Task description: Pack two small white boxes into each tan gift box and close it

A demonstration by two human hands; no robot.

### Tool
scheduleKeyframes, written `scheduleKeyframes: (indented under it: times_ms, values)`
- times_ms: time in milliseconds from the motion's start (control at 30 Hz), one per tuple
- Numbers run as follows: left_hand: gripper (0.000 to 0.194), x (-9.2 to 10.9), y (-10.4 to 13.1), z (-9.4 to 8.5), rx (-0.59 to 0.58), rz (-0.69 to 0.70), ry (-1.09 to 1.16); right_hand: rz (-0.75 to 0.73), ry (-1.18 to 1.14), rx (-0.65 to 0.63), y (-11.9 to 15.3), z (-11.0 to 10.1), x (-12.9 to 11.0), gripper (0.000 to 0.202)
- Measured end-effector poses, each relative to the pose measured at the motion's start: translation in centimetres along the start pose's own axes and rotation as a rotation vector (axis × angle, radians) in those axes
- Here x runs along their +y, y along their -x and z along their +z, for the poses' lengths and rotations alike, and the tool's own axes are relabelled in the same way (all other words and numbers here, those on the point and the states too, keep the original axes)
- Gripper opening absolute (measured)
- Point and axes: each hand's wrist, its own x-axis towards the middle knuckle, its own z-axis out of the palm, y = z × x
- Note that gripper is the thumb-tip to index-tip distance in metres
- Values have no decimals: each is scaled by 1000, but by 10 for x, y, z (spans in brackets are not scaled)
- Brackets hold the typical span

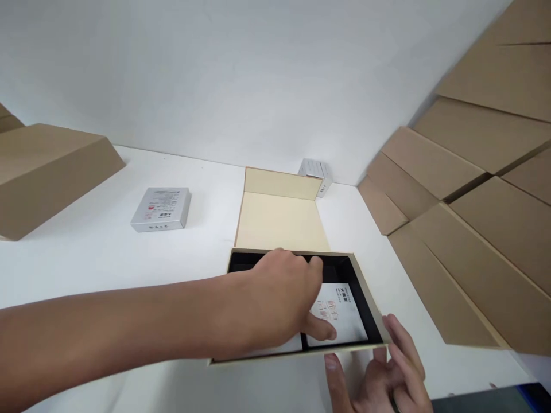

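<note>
A cream gift box (365,281) with a black inside lies on the white table, its lid (282,221) folded back away from me. Two white flat boxes sit in its compartments; the right one (344,315) carries dark and red print, and the left one (282,347) is mostly covered by my wrist. My left hand (279,304) reaches in from the left, fingers curled down into the gift box, thumb over the right white box. What its fingertips hold is hidden. At the near right corner my right hand (383,373), wearing a ring, grips the gift box's outside.
A silver-white small box (162,209) lies left on the table. Another silver box (316,172) stands behind the lid. Brown cartons (482,229) are stacked along the right, and a brown carton (55,172) juts in at left. A white wall (241,74) rises behind.
</note>
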Motion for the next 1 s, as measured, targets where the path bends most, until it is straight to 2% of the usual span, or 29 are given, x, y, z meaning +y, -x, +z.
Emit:
scheduleKeyframes:
  times_ms: [100,167,233,333,467,600,667,767,867,933,1000]
  values:
    - [57,-5,3,-3,-44,-109,120,111,-31,43,-1,2,-9,78]
    - [58,-8,3,-3,-14,-138,209,208,-69,71,-2,4,-16,74]
    - [61,-11,2,0,-34,-139,209,248,-89,71,-3,7,-21,70]
    - [55,-12,-1,5,-68,-114,134,209,-95,67,-3,7,-18,67]
    - [47,-12,-5,10,-61,-74,59,93,-85,51,-1,3,-5,77]
    - [48,-12,-6,13,-83,51,-79,109,-91,-39,-1,-2,-5,77]
    - [44,-11,-4,18,-50,59,-107,109,-92,-49,-2,-2,-8,73]
    - [31,-11,6,25,129,15,-90,114,-78,-46,1,-2,-5,73]
    - [22,-22,20,25,442,26,-67,40,11,0,10,-6,11,71]
    - [20,-46,26,21,662,0,-63,-40,115,-20,17,-9,25,64]
    - [27,-85,29,16,846,-109,-120,-43,165,-28,21,-11,36,60]
